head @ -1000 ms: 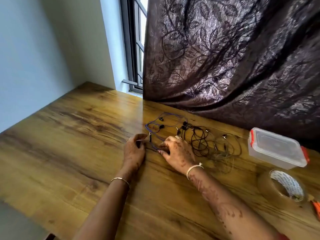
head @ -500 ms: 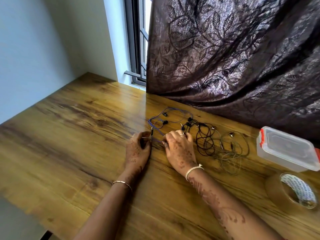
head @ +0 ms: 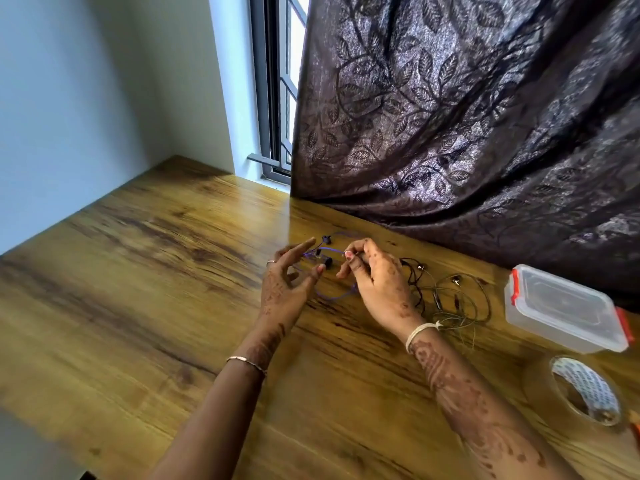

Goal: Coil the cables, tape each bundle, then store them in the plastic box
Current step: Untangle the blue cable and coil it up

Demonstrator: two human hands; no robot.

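Wooden table; dark curtain far right. Lidded plastic box right, tape roll nearer. Left hand fingers spread at purple cable loop, mid-table; right hand thumb and forefinger pinching it. Black cables tangled between right hand and box.

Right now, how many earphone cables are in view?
3. A purple cable is pinched by the right hand; a black cable lies tangled just right of that hand; a grey cable loops beside it, toward the plastic box. The tangle may hide more.
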